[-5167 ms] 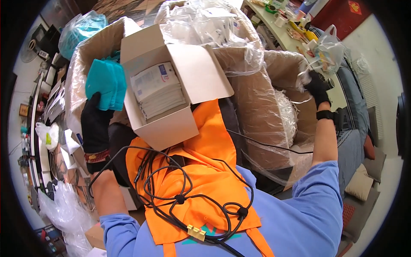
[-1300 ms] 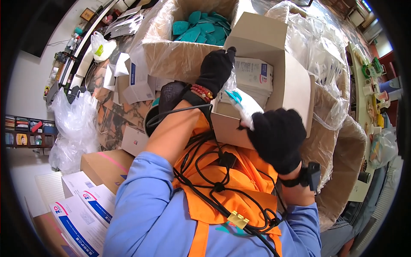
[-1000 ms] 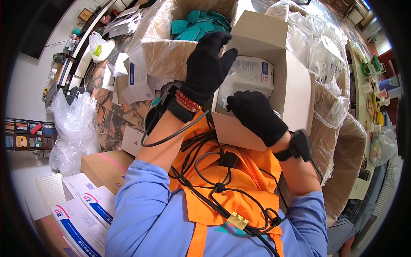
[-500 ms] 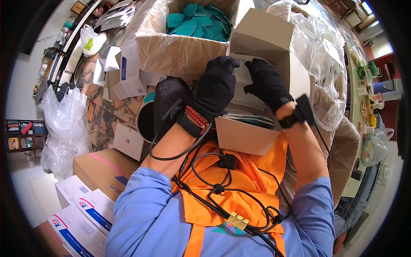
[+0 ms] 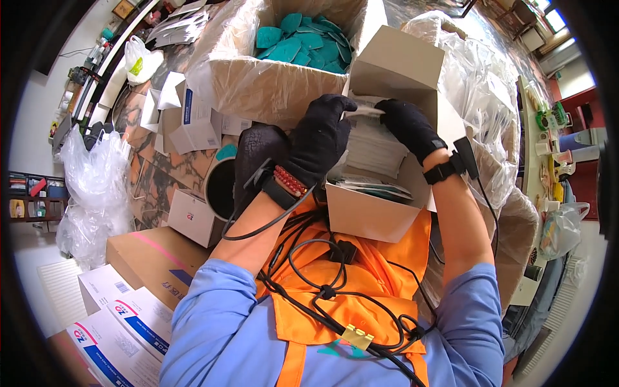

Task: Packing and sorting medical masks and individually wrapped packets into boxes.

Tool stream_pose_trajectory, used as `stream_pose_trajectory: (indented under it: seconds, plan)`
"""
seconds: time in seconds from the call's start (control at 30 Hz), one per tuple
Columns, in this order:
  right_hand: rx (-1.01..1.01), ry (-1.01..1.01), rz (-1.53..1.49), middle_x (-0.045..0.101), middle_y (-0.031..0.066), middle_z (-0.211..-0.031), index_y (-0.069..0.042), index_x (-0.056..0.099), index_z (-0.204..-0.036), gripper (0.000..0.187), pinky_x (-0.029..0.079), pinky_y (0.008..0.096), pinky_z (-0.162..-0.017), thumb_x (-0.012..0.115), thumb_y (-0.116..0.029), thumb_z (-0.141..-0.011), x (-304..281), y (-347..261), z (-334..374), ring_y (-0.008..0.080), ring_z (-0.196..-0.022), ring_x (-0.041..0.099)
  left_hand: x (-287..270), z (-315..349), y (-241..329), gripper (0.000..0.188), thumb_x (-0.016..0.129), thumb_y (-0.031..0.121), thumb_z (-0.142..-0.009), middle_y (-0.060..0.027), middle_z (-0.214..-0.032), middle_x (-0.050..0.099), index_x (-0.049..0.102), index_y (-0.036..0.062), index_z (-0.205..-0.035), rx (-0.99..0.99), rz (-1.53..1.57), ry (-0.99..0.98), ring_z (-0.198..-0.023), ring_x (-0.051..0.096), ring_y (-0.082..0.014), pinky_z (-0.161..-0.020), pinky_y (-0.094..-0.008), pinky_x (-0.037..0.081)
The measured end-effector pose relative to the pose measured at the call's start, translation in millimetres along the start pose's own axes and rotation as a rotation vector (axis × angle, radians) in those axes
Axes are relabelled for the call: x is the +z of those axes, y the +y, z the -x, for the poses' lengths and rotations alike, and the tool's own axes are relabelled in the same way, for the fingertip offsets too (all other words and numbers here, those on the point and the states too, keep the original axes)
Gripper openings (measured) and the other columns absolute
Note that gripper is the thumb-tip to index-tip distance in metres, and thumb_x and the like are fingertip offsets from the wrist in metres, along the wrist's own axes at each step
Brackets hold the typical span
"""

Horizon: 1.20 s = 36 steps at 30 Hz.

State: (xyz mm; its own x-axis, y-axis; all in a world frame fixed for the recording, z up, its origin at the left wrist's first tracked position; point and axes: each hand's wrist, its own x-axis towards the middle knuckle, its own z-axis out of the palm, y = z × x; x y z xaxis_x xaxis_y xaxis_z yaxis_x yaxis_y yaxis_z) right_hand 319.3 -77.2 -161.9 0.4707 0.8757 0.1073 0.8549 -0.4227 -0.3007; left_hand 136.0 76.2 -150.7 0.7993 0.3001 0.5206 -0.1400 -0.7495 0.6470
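Both my hands are in black gloves at the far part of an open cardboard box standing in front of my orange apron. Between them is a thin white packet, its edge raised toward me. My left hand pinches the packet's left end with thumb and forefinger. The right hand has closed fingers at its other end; its fingertips are partly hidden. Below lie stacked white flat packets. Nearer the front wall are packets with teal showing.
Beyond stands a plastic-lined carton heaped with teal flat pieces. Clear plastic covers boxes to the right. On the left are a brown carton, printed white boxes, a dark round bin and a hanging plastic bag.
My hands have drawn slightly toward me, and the white packet's edge now shows raised between them. More of the stack below is visible. The view has shifted a little.
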Motion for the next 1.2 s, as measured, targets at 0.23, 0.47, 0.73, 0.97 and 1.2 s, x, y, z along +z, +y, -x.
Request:
stream_pose_trajectory:
  seconds: [0.23,0.47,0.73,0.97,1.2]
  plan:
    - [0.061,0.310,0.018,0.067,0.0132,-0.089,-0.009,0.066,-0.096,0.018,0.052,0.0393,-0.074,0.054,-0.010,-0.083,-64.8,-36.1,31.9,0.0317,-0.085,0.065,-17.1,-21.8,20.0,0.039,0.071,0.008,-0.077,-0.0156,-0.107,0.061,0.057,0.0053,-0.114,0.090,0.018,0.169,-0.102,0.059,-0.0321,-0.088,-0.0373,0.046]
    - [0.140,-0.027,-0.331,0.067,0.0175,-0.095,-0.005,0.065,-0.105,0.022,0.051,0.0367,-0.080,0.059,-0.014,-0.086,-87.7,-41.8,55.9,0.0320,-0.088,0.065,-11.8,-29.2,29.0,0.033,0.072,0.014,-0.080,-0.0168,-0.105,0.064,0.064,0.0018,-0.110,-0.300,0.428,-0.366,-0.093,0.065,-0.0275,-0.078,-0.0335,0.051]
    - [0.033,-0.046,-0.557,0.067,0.0197,-0.100,-0.002,0.066,-0.107,0.032,0.051,0.0360,-0.081,0.069,-0.023,-0.083,-70.8,-59.2,57.4,0.0326,-0.091,0.065,-2.8,-20.8,37.2,0.016,0.059,0.009,-0.088,-0.0183,-0.086,0.067,0.066,-0.0003,-0.098,0.081,0.232,-0.193,-0.083,0.067,-0.0273,-0.071,-0.0335,0.052]
    - [0.075,0.235,-0.541,0.068,0.0158,-0.082,-0.004,0.070,-0.094,0.021,0.051,0.0354,-0.068,0.070,-0.021,-0.082,-54.4,-85.3,58.7,0.0322,-0.073,0.066,7.6,-24.1,49.3,0.015,0.058,0.010,-0.088,-0.0160,-0.077,0.066,0.066,-0.0012,-0.095,-0.072,0.162,-0.136,-0.074,0.067,-0.0274,-0.063,-0.0320,0.051]
    - [-0.138,0.462,0.027,0.063,0.0079,-0.064,-0.014,0.068,-0.069,0.007,0.048,0.0367,-0.059,0.066,-0.016,-0.075,-71.9,-106.0,62.1,0.0261,-0.062,0.063,10.6,-25.0,41.1,0.024,0.062,0.009,-0.082,-0.0162,-0.083,0.066,0.064,-0.0001,-0.104,0.324,-0.115,-0.077,-0.069,0.065,-0.0277,-0.059,-0.0347,0.051]
